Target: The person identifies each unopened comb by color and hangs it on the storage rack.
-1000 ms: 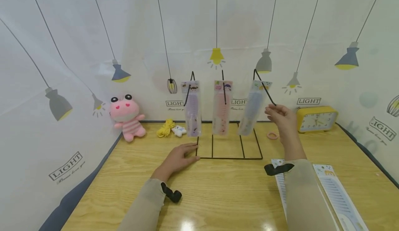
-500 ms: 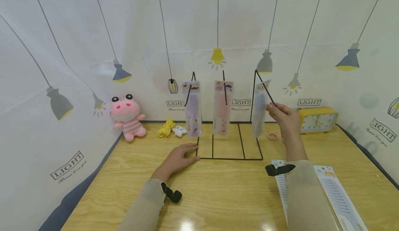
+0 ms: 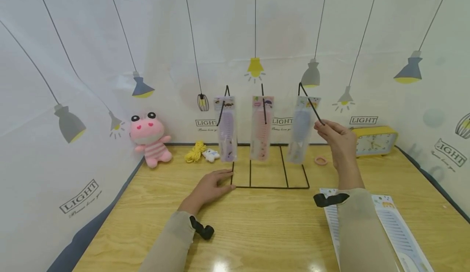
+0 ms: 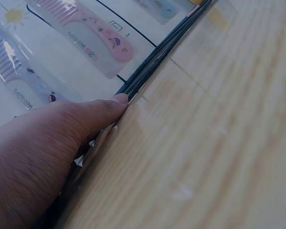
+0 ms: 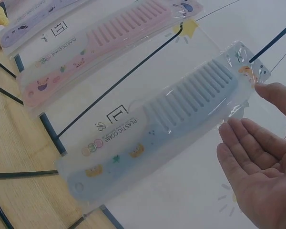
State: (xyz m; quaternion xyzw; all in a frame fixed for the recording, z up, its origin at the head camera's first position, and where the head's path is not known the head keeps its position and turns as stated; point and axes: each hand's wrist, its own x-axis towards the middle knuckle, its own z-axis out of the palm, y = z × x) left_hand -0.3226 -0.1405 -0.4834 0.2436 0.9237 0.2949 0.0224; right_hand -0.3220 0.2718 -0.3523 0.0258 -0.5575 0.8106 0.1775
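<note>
Three combs in clear packs hang from the hooks of a black wire rack. The purple comb is on the left, the pink comb in the middle and the blue comb on the right. My left hand rests at the rack base's front left corner, its fingers reaching the side bar; the left wrist view shows the thumb along the base wire. Beside the right hook's front end is my right hand. Its fingers are loosely bent and hold nothing, with the thumb near the blue comb's pack.
More packed combs lie on the table at the right, partly under the right sleeve. Behind the right hand stands a yellow clock. A pink ring, yellow cord, a small white toy and a pink plush toy are farther back.
The blue comb's pack swung right and turned half a second ago, and has swung back left, facing front now. My right hand has shifted slightly right. The left hand stays in place.
</note>
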